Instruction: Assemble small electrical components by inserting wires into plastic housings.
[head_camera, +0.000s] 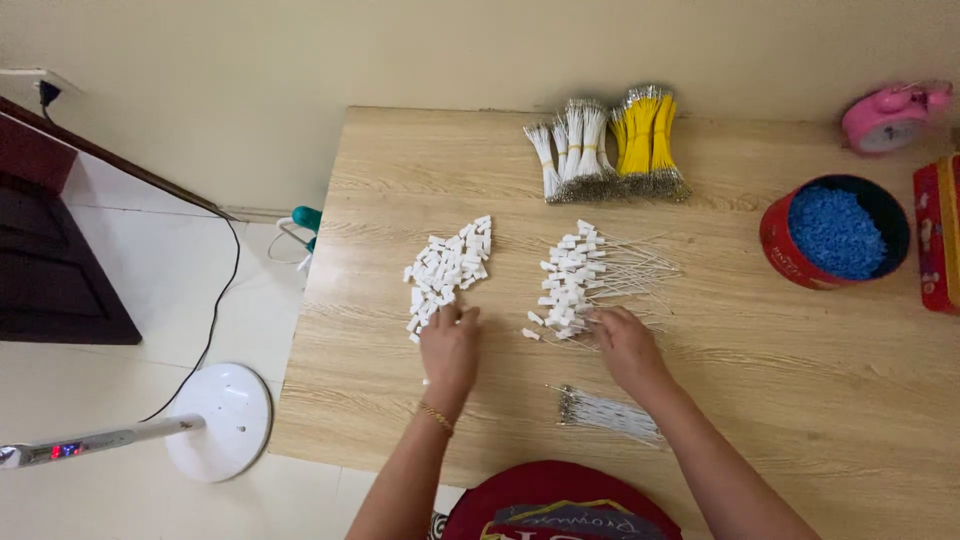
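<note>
Both hands palm-down, left hand (449, 345) and right hand (625, 347), fingers forward.

Round red tin (790, 255) beside red box (938, 235), table's right edge.

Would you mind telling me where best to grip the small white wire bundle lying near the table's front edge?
Probably at its bound end: the wire bundle lies flat, its tips gathered at the left and the strands spreading slightly rightward. Pinch across that tight end from above; the right hand is nearest, and the table around it is bare.
</note>
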